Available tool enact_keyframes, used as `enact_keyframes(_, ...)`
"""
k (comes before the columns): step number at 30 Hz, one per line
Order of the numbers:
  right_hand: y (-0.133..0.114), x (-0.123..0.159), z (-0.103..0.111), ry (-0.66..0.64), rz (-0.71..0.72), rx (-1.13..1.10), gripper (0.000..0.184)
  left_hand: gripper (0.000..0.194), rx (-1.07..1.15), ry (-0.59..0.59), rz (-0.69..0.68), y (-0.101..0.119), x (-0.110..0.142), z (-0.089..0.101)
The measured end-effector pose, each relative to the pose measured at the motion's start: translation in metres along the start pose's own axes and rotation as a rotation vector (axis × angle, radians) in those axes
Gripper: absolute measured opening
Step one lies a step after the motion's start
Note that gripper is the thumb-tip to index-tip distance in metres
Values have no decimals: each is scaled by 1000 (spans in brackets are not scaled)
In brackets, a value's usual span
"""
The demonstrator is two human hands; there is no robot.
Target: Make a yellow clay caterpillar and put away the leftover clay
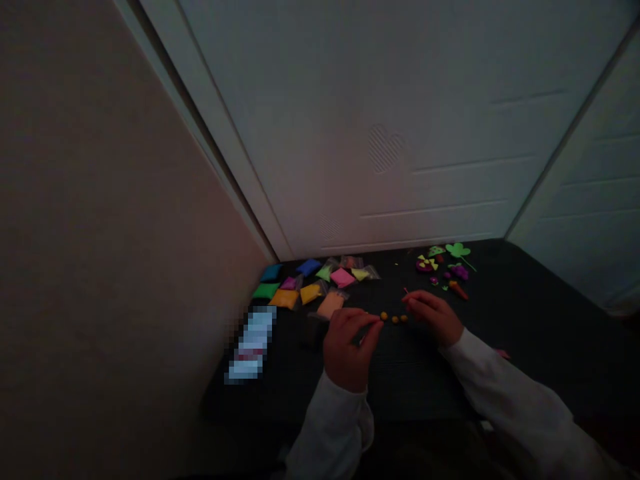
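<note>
The fingertips of my left hand (350, 348) are pinched together, right by a small yellow-brown ball (383, 316). Whether they grip that ball or something hidden, I cannot make out. Two more yellow-brown balls, a left one (395, 320) and a right one (404, 319), lie on the dark table between my hands. My right hand (436, 317) is closed in a pinch on a thin pinkish stick (405, 291), whose tip sticks up past the fingers.
Bags of coloured clay, among them a pink bag (343, 277) and an orange bag (284, 299), lie at the back left. Small clay figures, including a green leaf shape (457, 251), sit at the back right. A blurred-out pale object (253, 343) lies at the left edge.
</note>
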State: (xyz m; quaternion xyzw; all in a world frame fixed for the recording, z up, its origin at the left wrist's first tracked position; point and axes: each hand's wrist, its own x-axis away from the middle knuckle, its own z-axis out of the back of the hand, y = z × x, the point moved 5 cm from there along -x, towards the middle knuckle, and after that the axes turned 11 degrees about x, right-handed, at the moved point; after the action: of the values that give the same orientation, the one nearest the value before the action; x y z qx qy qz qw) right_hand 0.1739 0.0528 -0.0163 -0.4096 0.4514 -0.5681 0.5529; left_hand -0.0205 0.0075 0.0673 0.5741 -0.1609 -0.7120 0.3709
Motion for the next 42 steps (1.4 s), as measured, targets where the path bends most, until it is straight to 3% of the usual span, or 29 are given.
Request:
enact_keyframes(11,-21,15,-4,-66,-33,-10,21,6,11,-92,61,-19,-8,-30)
enact_keyframes(18,-25,20,-11,-84,17,91,19,9,-2,-126,66,-50,-19,-22)
enact_keyframes(20,-33,18,-16,-98,61,187,18,8,3,-100,132,-66,-20,-14)
enact_keyframes(23,-55,11,-23,-86,280,373,15,10,-22,-109,186,-78,-17,-9)
enact_keyframes(27,-65,2,-22,38,476,524,17,14,-81,-195,157,-73,-11,-16)
enact_keyframes(33,-46,5,-25,33,471,615,18,17,-103,-221,137,-68,-10,-19)
enact_keyframes(38,-50,3,-22,55,458,672,15,18,-142,-218,178,-72,-9,-15)
enact_keyframes(42,-47,-3,-30,2,461,868,20,18,-129,-171,216,-74,-9,-11)
